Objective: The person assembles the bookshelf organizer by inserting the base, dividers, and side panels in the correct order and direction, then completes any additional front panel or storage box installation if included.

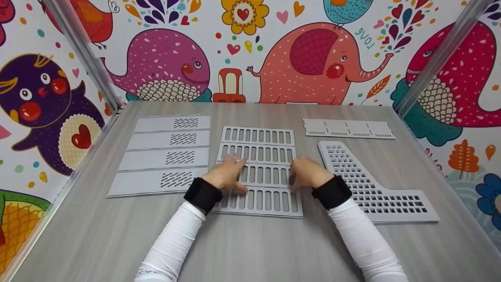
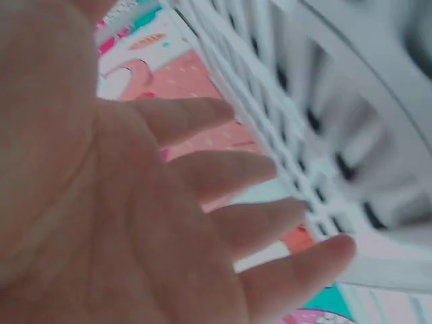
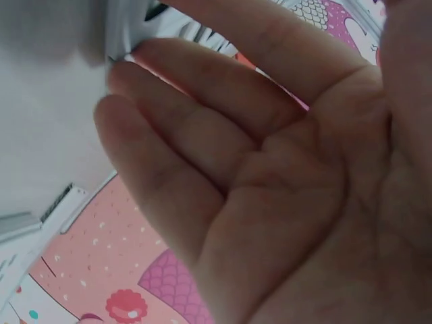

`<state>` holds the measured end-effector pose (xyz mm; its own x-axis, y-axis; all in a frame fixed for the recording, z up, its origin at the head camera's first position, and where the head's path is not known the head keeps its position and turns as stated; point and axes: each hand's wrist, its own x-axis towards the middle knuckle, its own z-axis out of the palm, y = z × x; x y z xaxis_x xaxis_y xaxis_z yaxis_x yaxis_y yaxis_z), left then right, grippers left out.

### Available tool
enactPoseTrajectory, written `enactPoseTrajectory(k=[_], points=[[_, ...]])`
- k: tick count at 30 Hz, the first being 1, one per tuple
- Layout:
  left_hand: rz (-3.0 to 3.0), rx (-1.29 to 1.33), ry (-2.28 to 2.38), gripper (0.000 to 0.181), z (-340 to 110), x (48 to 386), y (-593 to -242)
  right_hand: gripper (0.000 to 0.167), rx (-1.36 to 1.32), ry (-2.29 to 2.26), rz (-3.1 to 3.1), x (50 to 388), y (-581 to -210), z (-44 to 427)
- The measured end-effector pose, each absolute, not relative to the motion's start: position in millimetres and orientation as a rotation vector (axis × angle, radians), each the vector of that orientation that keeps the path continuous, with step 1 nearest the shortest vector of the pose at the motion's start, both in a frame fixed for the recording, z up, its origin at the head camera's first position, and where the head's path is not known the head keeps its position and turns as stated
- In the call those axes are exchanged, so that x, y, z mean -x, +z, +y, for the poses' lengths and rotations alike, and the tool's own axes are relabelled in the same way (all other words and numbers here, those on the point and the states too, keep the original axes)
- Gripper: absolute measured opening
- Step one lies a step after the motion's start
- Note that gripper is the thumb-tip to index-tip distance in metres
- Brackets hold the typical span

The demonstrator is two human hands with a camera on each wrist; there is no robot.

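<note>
- The slotted panel (image 1: 258,164) was laid flat on the worktop (image 1: 250,246); it was flanked by the banded panel (image 1: 166,156) beyond its left edge and by the grid panel (image 1: 364,192) beyond its right edge; the narrow panel (image 1: 348,129) was set past its far right corner.
- The left hand (image 1: 225,174) was held over the left part of the slotted panel, its fingers spread and nearly straight, with nothing seen to be pinched; the right hand (image 1: 311,172) was placed at the right edge, its fingers laid close together and slightly bent; no firm grip was shown, and whether that edge was touched could not be told.
- The slotted panel was judged light and fairly stiff, much of its face being cut away; its material could not be told; its flat faces might be found slippery.
- The narrow bars between the slots were judged the most fragile parts; hooking or pulling there was best avoided.
- A sounder hold was judged to be offered midway along its left and right edges; even support from both sides was called for, since one piece could not be told from four joined strips.
</note>
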<state>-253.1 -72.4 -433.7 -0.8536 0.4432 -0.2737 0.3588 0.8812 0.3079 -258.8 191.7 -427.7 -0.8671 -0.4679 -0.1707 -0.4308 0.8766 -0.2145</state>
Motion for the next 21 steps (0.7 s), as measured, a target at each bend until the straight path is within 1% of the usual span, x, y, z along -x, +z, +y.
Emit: enactPoseTrajectory(k=[7, 10, 14, 16, 18, 21], points=[[2.707, -0.579, 0.241, 0.101, -72, 252, -443, 0.023, 0.647, -0.275, 2.799, 259, -425, 195], [2.708, -0.551, 0.228, 0.102, -67, 248, -442, 0.031, 0.637, -0.306, 2.806, 261, -422, 199], [2.723, -0.545, 0.183, 0.103, -59, 241, -441, 0.056, 0.587, -0.410, 2.830, 263, -413, 211], [2.727, -0.551, 0.149, 0.104, -55, 237, -439, 0.064, 0.535, -0.461, 2.846, 264, -407, 221], [2.722, -0.552, 0.121, 0.105, -52, 235, -438, 0.065, 0.496, -0.484, 2.872, 266, -401, 232], [2.709, -0.544, 0.098, 0.106, -47, 231, -437, 0.062, 0.476, -0.472, 2.923, 268, -396, 248]])
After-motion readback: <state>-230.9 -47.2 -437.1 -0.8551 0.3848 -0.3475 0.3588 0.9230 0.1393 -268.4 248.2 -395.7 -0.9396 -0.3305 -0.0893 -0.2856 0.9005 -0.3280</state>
